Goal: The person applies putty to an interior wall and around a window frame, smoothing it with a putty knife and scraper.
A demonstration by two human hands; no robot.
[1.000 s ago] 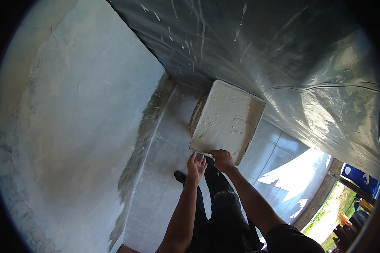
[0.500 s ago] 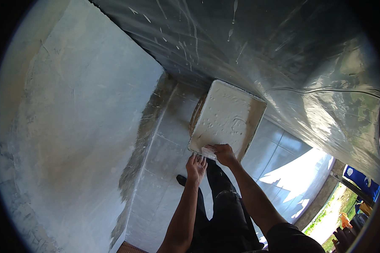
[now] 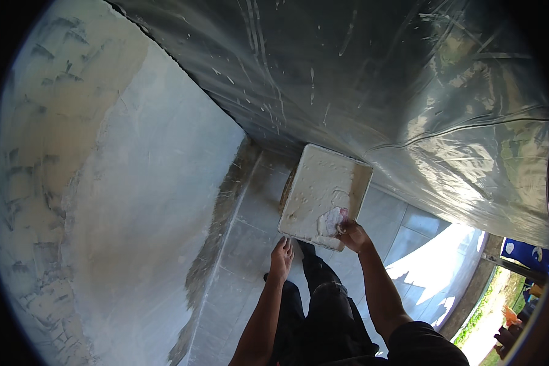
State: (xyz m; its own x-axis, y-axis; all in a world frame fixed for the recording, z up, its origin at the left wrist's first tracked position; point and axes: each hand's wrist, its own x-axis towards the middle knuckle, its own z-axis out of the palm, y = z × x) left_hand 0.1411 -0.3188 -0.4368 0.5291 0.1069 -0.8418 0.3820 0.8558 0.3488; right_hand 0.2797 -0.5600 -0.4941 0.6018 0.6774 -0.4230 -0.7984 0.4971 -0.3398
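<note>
A shallow rectangular tray (image 3: 361, 186) holds wet white plaster (image 3: 323, 174). Over its near right part, my right hand (image 3: 355, 236) grips a small plaster-coated piece (image 3: 332, 222) with a pinkish edge; the coating hides its exact kind. Just below the tray's near left corner is my left hand (image 3: 281, 259), fingers loosely stretched and holding nothing. I cannot tell whether its fingertips touch the rim.
Partly plastered wall (image 3: 146, 183) rises on the left, with a rough, darker strip along its foot. Splashed dark plastic sheeting (image 3: 348, 73) hangs ahead and to the right. Grey floor tiles (image 3: 250, 222) lie beneath the tray. A bright doorway (image 3: 488, 299) opens at lower right.
My right hand has moved right with the coated piece, from the tray's near edge to over the plaster. My left hand stays by the near left corner. The view has shifted.
</note>
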